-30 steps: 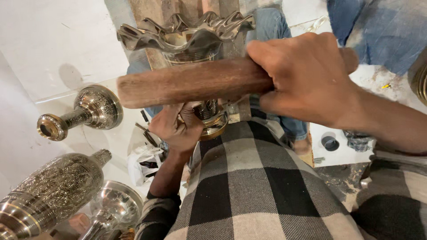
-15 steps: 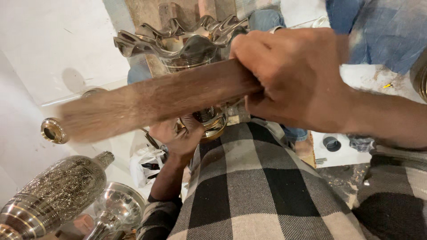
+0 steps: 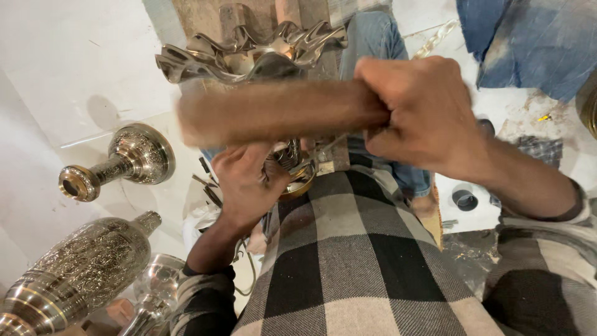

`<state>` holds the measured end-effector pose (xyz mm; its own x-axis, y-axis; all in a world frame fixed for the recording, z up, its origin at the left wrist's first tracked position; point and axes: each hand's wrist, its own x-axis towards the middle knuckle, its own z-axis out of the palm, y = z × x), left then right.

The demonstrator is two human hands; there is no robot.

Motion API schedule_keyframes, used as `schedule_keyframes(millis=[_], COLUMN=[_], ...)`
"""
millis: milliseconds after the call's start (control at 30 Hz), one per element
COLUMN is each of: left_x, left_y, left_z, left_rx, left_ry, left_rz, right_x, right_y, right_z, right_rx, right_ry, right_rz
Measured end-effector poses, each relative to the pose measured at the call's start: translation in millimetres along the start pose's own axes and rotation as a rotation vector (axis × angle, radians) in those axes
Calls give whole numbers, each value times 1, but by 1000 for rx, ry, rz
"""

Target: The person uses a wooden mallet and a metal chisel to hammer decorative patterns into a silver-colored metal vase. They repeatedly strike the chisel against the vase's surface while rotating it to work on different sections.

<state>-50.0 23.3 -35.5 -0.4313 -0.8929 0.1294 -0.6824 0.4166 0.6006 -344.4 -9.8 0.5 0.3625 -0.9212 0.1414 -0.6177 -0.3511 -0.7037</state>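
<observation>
Near: checked cloth [image 3: 348,261] over the lap, cut off by the bottom edge. Left hand [image 3: 249,180] clamped on the lower stem of a metal vase [image 3: 249,56]; stem largely hidden behind hand and stick. Right hand [image 3: 416,112] fisted tight around one end of a wooden stick [image 3: 280,112], motion-blurred, lying across the vase below its wavy, shiny rim. Further left on the white floor: engraved pedestal piece [image 3: 124,158] lying on its side.

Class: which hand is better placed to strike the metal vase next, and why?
Right. The right hand already grips the wooden stick, blurred above the wavy-rimmed vase. The left hand is wrapped round the vase's lower part, steadying it.
</observation>
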Motion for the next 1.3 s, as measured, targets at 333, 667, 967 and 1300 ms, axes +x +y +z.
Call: schedule_keyframes(millis=[333,667,967,1300], left_x=[36,36,35,63], left_y=[25,18,9,1], left_z=[-19,-14,-14,-25], left_rx=[55,108,97,123], left_ry=[-224,-321,-336,-364], left_rz=[60,144,263,403], right_x=[-43,-67,-86,-109], right_y=[36,36,26,24], right_z=[31,50,63,147], right_rx=[312,491,-85,730], right_ry=[36,88,94,364], right_rz=[217,337,292,537])
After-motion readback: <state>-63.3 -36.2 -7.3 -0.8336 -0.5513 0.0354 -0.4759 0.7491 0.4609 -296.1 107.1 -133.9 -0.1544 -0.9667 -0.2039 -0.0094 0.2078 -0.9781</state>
